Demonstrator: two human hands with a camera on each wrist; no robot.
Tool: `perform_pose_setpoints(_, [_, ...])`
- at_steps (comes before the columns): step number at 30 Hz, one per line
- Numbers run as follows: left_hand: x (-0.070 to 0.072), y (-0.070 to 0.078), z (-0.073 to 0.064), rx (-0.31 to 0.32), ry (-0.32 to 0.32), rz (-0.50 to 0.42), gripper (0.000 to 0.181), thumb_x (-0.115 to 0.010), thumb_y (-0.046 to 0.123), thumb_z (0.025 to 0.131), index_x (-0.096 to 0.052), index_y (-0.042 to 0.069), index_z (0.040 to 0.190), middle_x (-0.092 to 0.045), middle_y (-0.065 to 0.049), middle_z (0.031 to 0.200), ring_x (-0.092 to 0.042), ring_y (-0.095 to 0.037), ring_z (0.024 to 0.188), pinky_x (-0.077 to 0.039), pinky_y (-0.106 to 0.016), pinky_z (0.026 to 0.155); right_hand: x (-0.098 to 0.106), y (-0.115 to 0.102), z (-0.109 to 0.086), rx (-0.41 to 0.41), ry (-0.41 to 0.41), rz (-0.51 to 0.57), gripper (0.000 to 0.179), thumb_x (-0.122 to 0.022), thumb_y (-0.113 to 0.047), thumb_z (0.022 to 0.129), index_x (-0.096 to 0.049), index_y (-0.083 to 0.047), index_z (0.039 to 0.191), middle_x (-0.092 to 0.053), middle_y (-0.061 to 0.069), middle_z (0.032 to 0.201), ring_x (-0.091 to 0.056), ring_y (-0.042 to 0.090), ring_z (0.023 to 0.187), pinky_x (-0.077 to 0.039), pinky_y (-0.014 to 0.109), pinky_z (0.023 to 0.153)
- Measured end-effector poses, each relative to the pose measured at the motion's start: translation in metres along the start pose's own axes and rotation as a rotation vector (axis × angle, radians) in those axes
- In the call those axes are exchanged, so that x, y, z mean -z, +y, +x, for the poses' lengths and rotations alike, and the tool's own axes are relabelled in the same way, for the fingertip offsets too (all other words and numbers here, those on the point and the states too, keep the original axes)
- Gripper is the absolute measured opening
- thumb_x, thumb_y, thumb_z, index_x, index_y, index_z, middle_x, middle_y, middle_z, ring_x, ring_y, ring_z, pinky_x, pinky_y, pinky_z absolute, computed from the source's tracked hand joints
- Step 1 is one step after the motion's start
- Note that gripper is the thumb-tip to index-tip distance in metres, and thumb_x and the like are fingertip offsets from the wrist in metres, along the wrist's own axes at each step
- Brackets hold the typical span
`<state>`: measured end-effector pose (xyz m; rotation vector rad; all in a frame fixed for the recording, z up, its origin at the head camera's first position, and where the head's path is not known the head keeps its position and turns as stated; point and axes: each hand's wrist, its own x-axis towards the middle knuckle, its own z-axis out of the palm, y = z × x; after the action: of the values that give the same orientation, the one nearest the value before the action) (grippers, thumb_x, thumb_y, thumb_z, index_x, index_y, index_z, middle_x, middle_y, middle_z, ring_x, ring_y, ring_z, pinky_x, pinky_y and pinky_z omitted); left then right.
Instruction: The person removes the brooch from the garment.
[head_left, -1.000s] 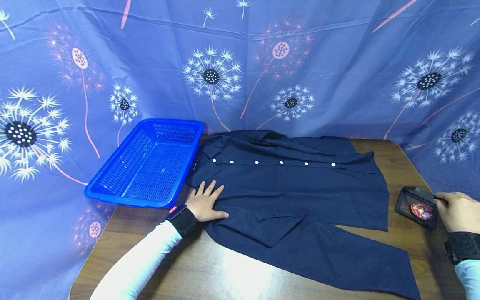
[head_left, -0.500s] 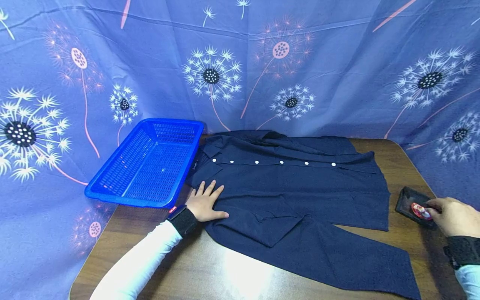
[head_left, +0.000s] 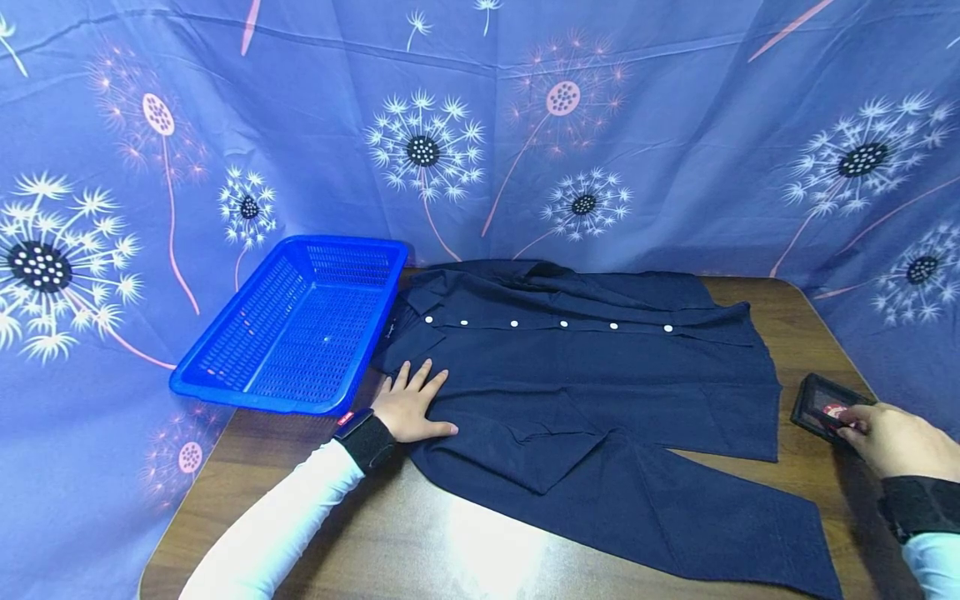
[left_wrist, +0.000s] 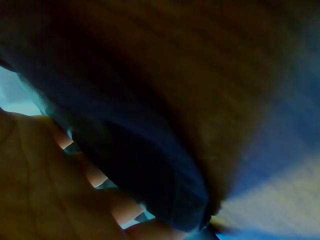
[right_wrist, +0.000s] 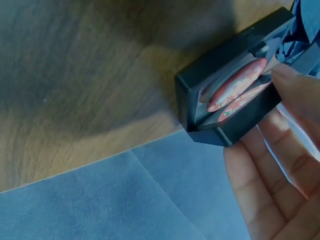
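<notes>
A dark navy button-up shirt (head_left: 555, 367) with white buttons lies spread on the table, collar to the left. My left hand (head_left: 408, 408) rests flat on it near the collar, fingers spread. At the far right, my right hand (head_left: 896, 437) grips a small black case (head_left: 810, 408) with thumb and fingers at its near edge. The right wrist view shows the thumb (right_wrist: 286, 75) on the case's rim and the other fingers along its outer side. A round red badge (right_wrist: 237, 85) sits inside the case, with a second red shape, like its reflection, below it.
A blue plastic basket (head_left: 341, 400) stands at the left, beside the collar. The wooden table (head_left: 360, 533) ends at a patterned blue curtain (head_left: 487, 125) behind. One shirt sleeve (head_left: 735, 525) reaches toward the table's front right.
My right hand has shifted left over the case, its fingers moving from the right edge to cover part of the badge. My left hand, the shirt and the basket have stayed put.
</notes>
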<state>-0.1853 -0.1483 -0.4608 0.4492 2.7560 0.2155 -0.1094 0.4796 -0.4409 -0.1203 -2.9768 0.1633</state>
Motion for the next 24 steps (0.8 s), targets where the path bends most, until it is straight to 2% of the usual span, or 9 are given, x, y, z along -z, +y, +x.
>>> perform_pose_setpoints(4, [-0.0006,-0.0006,0.0004,-0.001,0.006,0.001,0.099,-0.06,0.073,0.079,-0.024,0.024,0.156,-0.012,-0.012,0.165,-0.005,-0.046,0.15,-0.016,-0.068,0.115,-0.002,-0.0013,0.0,-0.001,-0.023,-0.003,0.015,-0.072,0.002,0.072,-0.061,0.009,0.08,-0.056,0.018,0.059,-0.057,0.043,0.058,-0.041,0.06,0.055])
perform_pose_setpoints(7, [-0.0008,-0.0007,0.0004,-0.001,0.007,-0.005,0.099,-0.061,0.072,0.079,-0.025,0.023,0.156,-0.012,-0.012,0.165,-0.005,-0.046,0.15,-0.016,-0.069,0.115,-0.0025,-0.0028,-0.0002,-0.046,-0.059,-0.025,0.014,-0.074,-0.002,0.073,-0.062,0.004,0.078,-0.058,0.018,0.059,-0.057,0.043,0.057,-0.04,0.057,0.051])
perform_pose_setpoints(11, [-0.0004,-0.0001,-0.0001,-0.004,0.005,-0.011,0.098,-0.061,0.072,0.079,-0.025,0.023,0.156,-0.012,-0.012,0.165,-0.004,-0.046,0.15,-0.015,-0.069,0.115,-0.0041,-0.0042,-0.0008,-0.09,-0.095,-0.064,0.017,-0.076,-0.006,0.073,-0.065,0.003,0.081,-0.061,0.021,0.063,-0.058,0.045,0.059,-0.042,0.054,0.049])
perform_pose_setpoints(15, [-0.0003,-0.0001,-0.0005,-0.005,0.008,-0.008,0.098,-0.061,0.072,0.079,-0.025,0.023,0.156,-0.012,-0.013,0.165,-0.005,-0.046,0.15,-0.015,-0.069,0.115,-0.0057,-0.0042,-0.0004,-0.09,-0.109,-0.082,0.016,-0.076,-0.007,0.075,-0.064,0.002,0.08,-0.058,0.015,0.058,-0.057,0.039,0.055,-0.042,0.052,0.048])
perform_pose_setpoints(21, [-0.0007,-0.0004,-0.0005,-0.003,0.011,-0.003,0.098,-0.061,0.072,0.079,-0.025,0.023,0.156,-0.013,-0.013,0.165,-0.006,-0.046,0.15,-0.016,-0.069,0.114,-0.0071,-0.0028,-0.0015,-0.081,-0.087,-0.056,0.023,-0.076,-0.008,0.073,-0.067,0.004,0.092,-0.064,0.027,0.071,-0.059,0.048,0.061,-0.042,0.055,0.048])
perform_pose_setpoints(24, [-0.0007,-0.0001,-0.0003,-0.001,0.009,-0.001,0.098,-0.061,0.072,0.079,-0.025,0.024,0.156,-0.013,-0.012,0.165,-0.006,-0.046,0.15,-0.016,-0.069,0.114,-0.0069,-0.0038,-0.0016,-0.084,-0.075,-0.059,0.023,-0.076,-0.007,0.073,-0.066,0.004,0.09,-0.063,0.029,0.071,-0.059,0.049,0.061,-0.042,0.054,0.048])
